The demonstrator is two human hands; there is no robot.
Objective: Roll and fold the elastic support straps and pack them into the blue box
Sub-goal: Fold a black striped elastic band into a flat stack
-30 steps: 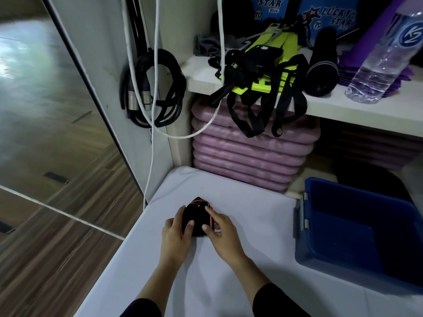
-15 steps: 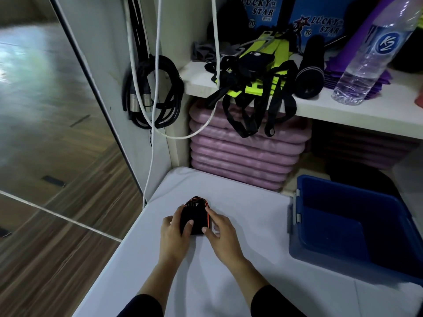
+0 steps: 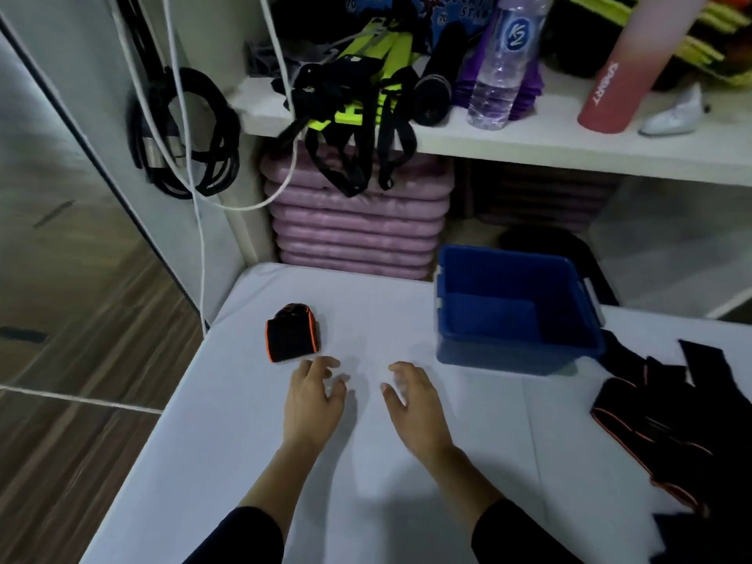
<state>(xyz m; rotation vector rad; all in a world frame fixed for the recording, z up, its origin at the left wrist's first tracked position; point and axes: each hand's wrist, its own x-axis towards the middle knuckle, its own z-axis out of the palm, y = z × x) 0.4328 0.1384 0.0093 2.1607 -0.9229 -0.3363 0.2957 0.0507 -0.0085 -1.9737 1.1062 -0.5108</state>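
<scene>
A rolled black strap with orange trim [image 3: 292, 333] lies on the white table [image 3: 378, 462] at the left, free of both hands. Just below and right of it my left hand [image 3: 315, 400] hovers with relaxed, spread fingers, holding nothing. My right hand [image 3: 415, 400] is beside it, also relaxed and holding nothing. The blue box [image 3: 517, 352] stands on the table to the right of my hands, and I see nothing inside it. Several unrolled black straps with orange trim [image 3: 659, 413] lie in a heap at the table's right edge.
A shelf [image 3: 529, 144] above the table carries black and yellow-green straps [image 3: 358, 99], a water bottle [image 3: 502, 63] and a pink bottle [image 3: 614, 79]. Stacked pink mats [image 3: 358, 234] sit under it. Black cables [image 3: 191, 132] and a white cord hang at the left. Wooden floor lies beyond the table's left edge.
Both hands have let go of the rolled strap and drawn back toward me and to the right. The view has swung right, bringing the heap of unrolled straps into sight.
</scene>
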